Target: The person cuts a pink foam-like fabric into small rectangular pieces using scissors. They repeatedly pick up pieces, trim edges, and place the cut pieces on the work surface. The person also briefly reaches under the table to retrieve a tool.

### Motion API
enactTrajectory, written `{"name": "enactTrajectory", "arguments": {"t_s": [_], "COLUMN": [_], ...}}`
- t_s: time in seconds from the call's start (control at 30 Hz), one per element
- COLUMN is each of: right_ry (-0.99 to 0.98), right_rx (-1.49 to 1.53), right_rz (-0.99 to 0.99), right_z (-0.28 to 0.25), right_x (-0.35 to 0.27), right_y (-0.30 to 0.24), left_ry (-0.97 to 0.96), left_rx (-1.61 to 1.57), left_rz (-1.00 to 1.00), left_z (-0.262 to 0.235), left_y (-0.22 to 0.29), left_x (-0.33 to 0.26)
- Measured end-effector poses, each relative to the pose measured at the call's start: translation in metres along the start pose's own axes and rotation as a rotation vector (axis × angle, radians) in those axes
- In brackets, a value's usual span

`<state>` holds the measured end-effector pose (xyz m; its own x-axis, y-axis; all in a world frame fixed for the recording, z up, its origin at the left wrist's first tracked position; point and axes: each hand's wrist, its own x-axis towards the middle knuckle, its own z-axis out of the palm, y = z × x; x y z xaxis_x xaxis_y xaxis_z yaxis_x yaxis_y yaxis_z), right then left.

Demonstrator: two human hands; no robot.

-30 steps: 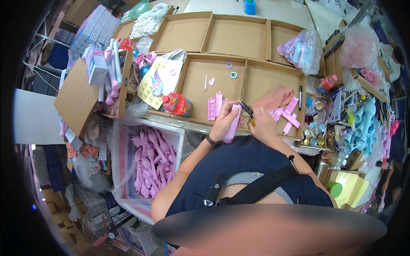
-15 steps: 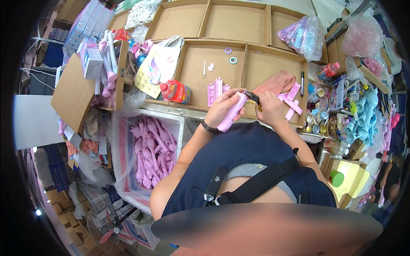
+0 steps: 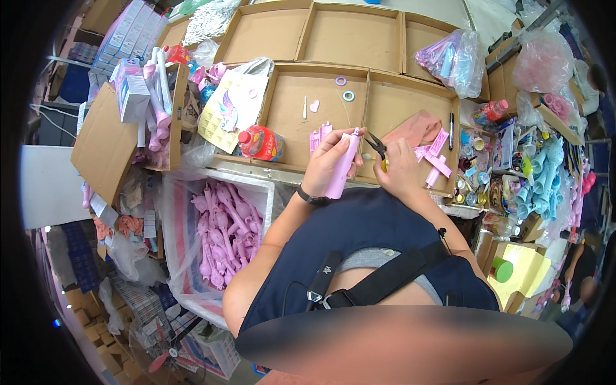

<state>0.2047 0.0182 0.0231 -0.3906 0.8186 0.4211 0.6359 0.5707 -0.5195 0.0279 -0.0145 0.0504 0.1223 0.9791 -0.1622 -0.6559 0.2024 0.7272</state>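
Note:
My left hand (image 3: 325, 160) is closed round a pink plastic tube-shaped part (image 3: 341, 168), tilted with its narrow upper end pointing away from me. In my right hand (image 3: 399, 168) is a pair of pliers (image 3: 377, 146) with dark jaws and yellow on the handles. The jaws are parted and stand just right of the part's upper end, apart from it. Pink plastic pieces (image 3: 438, 157) lie in the cardboard tray beyond my right hand. Another pink piece (image 3: 316, 138) shows partly behind my left hand.
A red bottle (image 3: 262, 143) stands left of my left hand. Several pink parts (image 3: 224, 234) fill a lined bin at lower left. Tape rings (image 3: 348, 96) and a black marker (image 3: 451, 131) lie in the divided cardboard tray (image 3: 301, 64). Blue parts (image 3: 544, 176) are heaped at right.
The pliers have come away from the upper end of the pink part and their jaws now show parted. My left hand has turned the part more upright.

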Motion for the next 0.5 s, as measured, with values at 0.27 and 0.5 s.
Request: {"name": "enactTrajectory", "arguments": {"t_s": [0.27, 0.5], "right_ry": [-0.062, -0.241], "right_rx": [-0.036, 0.095], "right_rz": [0.056, 0.124], "right_z": [0.000, 0.007], "right_x": [0.002, -0.006], "right_y": [-0.009, -0.003], "left_ry": [0.025, 0.042], "left_rx": [0.133, 0.342], "left_rz": [-0.039, 0.016], "left_z": [0.003, 0.001], "left_y": [-0.002, -0.010], "left_x": [0.003, 0.001]}}
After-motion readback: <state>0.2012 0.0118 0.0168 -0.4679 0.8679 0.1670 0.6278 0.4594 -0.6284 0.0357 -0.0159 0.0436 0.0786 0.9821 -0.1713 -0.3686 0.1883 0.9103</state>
